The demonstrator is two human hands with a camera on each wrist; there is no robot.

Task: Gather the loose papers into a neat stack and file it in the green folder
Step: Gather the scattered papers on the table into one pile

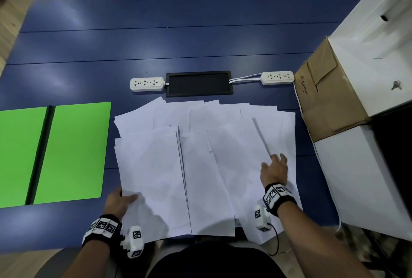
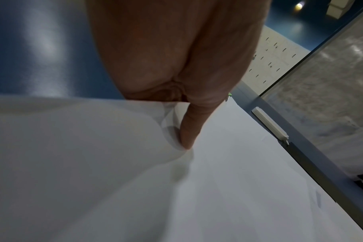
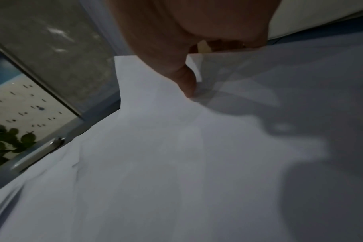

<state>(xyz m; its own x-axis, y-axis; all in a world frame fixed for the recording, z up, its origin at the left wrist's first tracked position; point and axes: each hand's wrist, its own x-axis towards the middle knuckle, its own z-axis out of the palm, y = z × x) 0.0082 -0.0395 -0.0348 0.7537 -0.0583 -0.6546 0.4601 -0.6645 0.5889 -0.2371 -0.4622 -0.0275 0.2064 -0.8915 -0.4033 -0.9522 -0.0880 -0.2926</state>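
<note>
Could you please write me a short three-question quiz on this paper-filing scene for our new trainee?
1. True or false: the green folder lies closed.
2. The left hand grips: A) the folder, B) the loose papers, C) a power strip.
3. What does the right hand rest on?

Key: 1 false, it lies open; 2 B, thumb on top of the sheets' left edge; 3 the papers' right side.

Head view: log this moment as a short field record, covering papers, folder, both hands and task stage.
papers: loose white sheets spread overlapping on the blue table
folder: green folder lying open, left of the sheets, nothing in it
left hand: pinches the near-left sheet edge
right hand: rests on the right sheets
stage: gathering, unstacked
</note>
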